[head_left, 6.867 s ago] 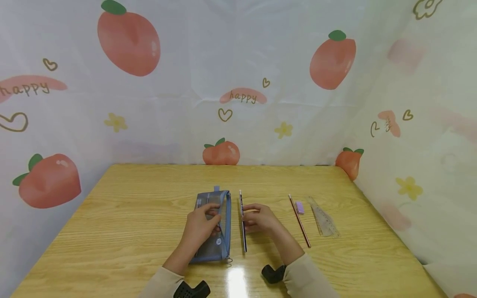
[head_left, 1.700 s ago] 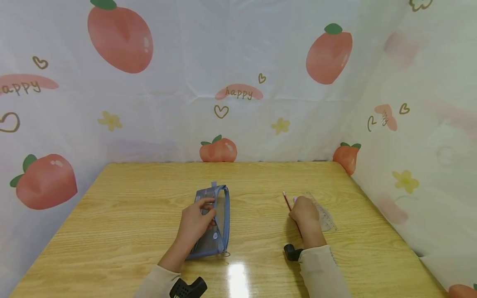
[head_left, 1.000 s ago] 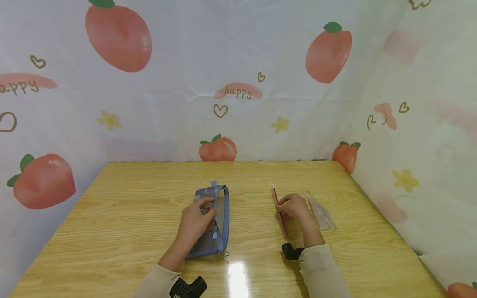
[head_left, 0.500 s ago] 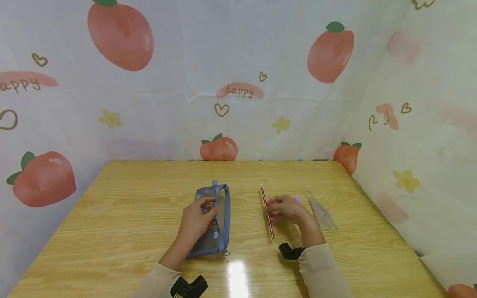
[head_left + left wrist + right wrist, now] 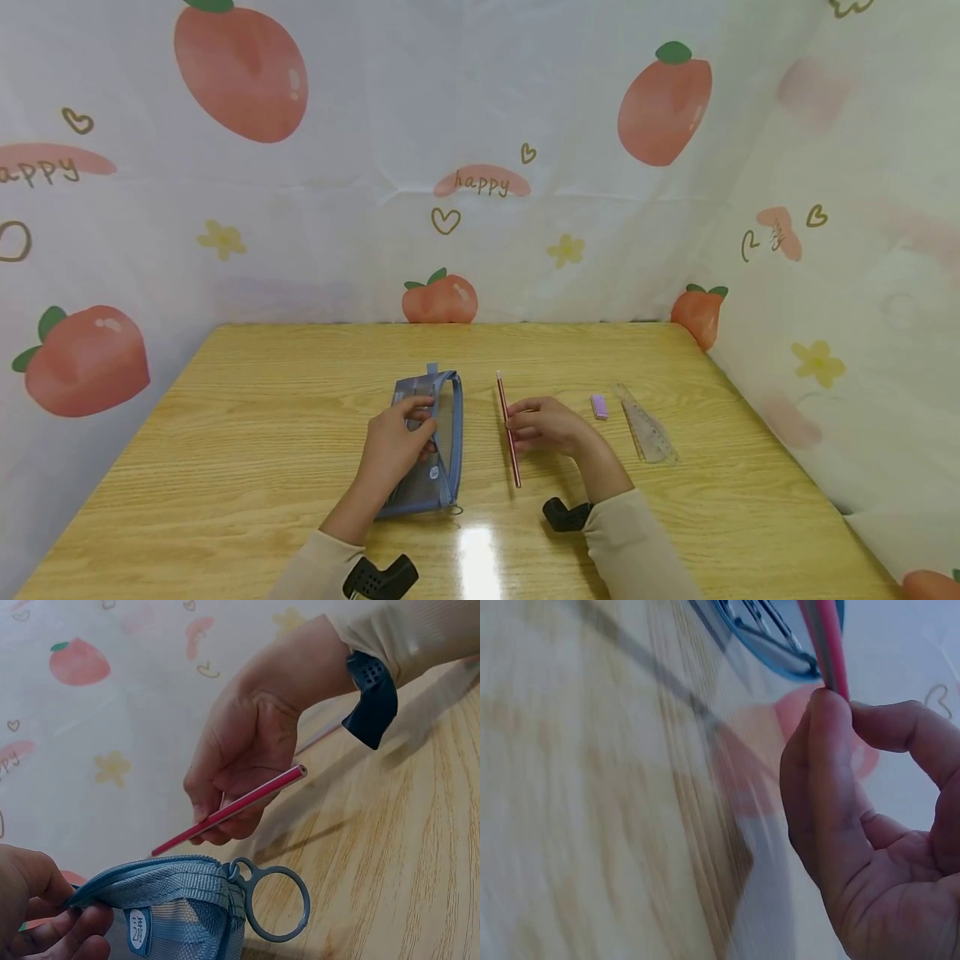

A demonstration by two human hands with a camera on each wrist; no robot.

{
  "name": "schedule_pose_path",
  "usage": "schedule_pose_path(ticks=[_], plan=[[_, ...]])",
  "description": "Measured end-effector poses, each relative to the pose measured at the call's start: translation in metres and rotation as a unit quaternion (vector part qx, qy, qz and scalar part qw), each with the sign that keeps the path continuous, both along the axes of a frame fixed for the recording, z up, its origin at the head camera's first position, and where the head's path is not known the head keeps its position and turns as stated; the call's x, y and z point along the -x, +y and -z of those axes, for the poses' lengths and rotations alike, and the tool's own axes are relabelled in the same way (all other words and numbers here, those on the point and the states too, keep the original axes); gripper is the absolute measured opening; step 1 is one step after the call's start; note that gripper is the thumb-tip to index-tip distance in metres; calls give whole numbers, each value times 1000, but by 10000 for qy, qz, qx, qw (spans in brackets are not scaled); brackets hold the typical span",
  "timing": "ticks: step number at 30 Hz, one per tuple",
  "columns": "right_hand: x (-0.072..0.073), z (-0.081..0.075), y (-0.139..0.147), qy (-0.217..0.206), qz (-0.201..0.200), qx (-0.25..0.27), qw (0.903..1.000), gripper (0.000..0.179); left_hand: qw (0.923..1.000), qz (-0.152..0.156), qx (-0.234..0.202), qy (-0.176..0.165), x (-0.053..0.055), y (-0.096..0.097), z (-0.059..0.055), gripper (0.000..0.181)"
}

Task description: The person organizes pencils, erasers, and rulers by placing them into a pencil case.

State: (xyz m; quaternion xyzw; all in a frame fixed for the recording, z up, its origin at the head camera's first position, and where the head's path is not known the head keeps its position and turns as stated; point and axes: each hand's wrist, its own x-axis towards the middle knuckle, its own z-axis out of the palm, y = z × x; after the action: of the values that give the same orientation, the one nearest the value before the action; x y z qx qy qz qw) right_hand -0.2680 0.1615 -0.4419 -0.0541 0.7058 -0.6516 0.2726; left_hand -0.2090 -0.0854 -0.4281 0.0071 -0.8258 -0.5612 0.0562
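Observation:
A blue mesh pencil case (image 5: 416,487) lies left of centre on the table, its zipped side gaping. My left hand (image 5: 393,446) pinches the near edge of that opening between thumb and fingers, as the left wrist view also shows. A red striped pencil (image 5: 512,450) is held above the table by my right hand (image 5: 551,425), which pinches it near its middle, just right of the case. In the right wrist view the thumb and a finger meet on the pencil (image 5: 826,641). A ring pull (image 5: 277,904) hangs from the case's zip.
A purple eraser (image 5: 599,407) lies to the right of my right hand. Beyond it are clear plastic rulers (image 5: 648,429), partly overlapping. A patterned cloth (image 5: 480,250) hangs behind and beside the wooden table (image 5: 300,367).
A dark pencil once in my right hand is out of sight. That hand has since picked up the red pencil and carried it left toward the case. My left hand stays on the case.

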Motion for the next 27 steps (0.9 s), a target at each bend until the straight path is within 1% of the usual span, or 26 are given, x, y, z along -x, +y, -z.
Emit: schedule_pose_path(ticks=[7, 14, 20, 27], plan=[[-1, 6, -17, -6, -125, 213, 9997, 32, 10000, 3, 19, 6, 0, 0, -1, 32], [-5, 3, -28, -42, -203, 354, 9992, 31, 10000, 11, 39, 23, 0, 0, -1, 32], [-8, 0, -34, -127, -371, 546, 9977, 31, 10000, 15, 38, 39, -1, 1, -2, 32], [-10, 2, -39, -187, -480, 635, 9967, 27, 10000, 7, 47, 32, -1, 1, -1, 31]])
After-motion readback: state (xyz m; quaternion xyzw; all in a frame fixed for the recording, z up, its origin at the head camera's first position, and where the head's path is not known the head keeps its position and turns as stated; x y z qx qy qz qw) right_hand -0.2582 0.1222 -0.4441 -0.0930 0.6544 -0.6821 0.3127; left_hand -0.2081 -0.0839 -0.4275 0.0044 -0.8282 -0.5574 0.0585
